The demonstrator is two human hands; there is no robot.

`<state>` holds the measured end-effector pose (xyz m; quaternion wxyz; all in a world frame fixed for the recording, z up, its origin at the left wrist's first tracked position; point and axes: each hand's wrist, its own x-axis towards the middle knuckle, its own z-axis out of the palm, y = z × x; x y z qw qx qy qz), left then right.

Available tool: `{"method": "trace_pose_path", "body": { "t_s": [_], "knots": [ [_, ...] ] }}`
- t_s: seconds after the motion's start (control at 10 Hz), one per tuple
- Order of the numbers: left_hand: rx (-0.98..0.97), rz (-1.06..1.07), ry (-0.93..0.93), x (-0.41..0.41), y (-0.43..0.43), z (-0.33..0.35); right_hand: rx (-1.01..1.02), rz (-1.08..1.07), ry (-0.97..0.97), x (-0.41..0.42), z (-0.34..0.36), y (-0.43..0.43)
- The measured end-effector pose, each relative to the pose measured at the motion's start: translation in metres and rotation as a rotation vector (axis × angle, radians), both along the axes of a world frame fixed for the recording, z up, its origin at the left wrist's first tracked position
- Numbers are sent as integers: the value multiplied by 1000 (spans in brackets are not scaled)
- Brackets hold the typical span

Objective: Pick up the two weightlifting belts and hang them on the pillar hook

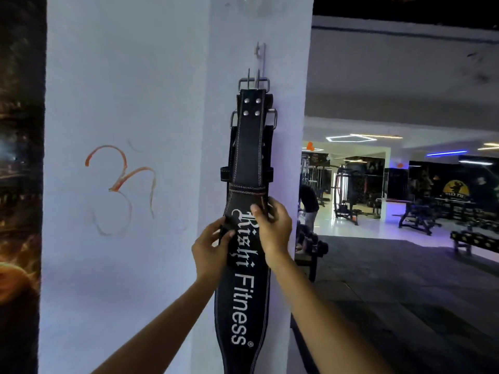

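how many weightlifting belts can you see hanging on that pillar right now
2. The front belt hangs flat on the pillar, lettering outward, gripped by both hands. The second belt sits directly behind it, mostly hidden; only its buckle and edges show.

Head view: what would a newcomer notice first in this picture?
First, the black belt with white lettering, which hangs down the white pillar in the middle of the picture, its metal buckle just below the hook. Next, the left hand and the right hand, which grip the belt's two edges halfway down. An orange symbol is drawn on the pillar to the left, and a lit gym floor lies to the right.
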<state>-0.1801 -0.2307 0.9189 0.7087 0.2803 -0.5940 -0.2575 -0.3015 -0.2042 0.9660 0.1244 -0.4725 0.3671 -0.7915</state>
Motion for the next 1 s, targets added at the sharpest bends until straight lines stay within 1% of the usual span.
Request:
{"method": "trace_pose_path", "body": {
  "t_s": [0.1,0.2,0.3,0.4,0.5,0.6,0.7,0.8,0.9,1.0],
  "knots": [
    [167,15,95,3,1,-33,133,15,49,-11,-54,3],
    [354,-98,99,11,-3,-64,297,46,94,-23,-103,11],
    [452,-176,49,17,-1,-96,433,99,65,-30,-142,18],
    [521,-189,59,18,7,-122,521,123,91,-35,-167,25],
    [566,-205,108,17,14,-133,539,89,150,-37,-174,29],
    [617,-254,111,18,16,-130,577,67,222,-36,-172,32],
    [650,-229,-14,21,17,-127,644,13,262,-34,-178,33],
    [576,23,-258,26,27,-128,643,-55,235,-29,-189,37],
    [420,168,-436,35,44,-140,526,-287,268,-24,-208,45],
    [341,287,-597,44,55,-139,363,-553,427,-24,-210,48]
  ]
}}
